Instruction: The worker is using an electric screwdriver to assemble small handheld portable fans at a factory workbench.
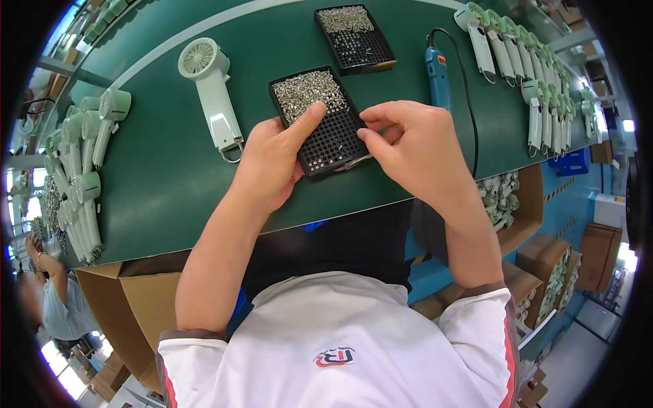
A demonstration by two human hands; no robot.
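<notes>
Head view. Screw tray point(335, 139): black, perforated, on the green table point(170, 177) at the near edge, a heap of small silver screws point(309, 90) at its far end. Left hand point(272, 160): steadies the tray's left side, thumb stretched over the holes, other fingers curled beneath. Right hand point(415, 146): at the tray's right edge, thumb and forefinger pressed together in a pinch; whether a screw sits between them cannot be told. Step judged: picking or seating screws in the tray; next calls for a fine pinch on one screw.

Nearby: pale green handheld fan point(212, 95), second screw tray point(355, 37), blue electric screwdriver point(437, 75), rows of fans point(530, 64) right.
</notes>
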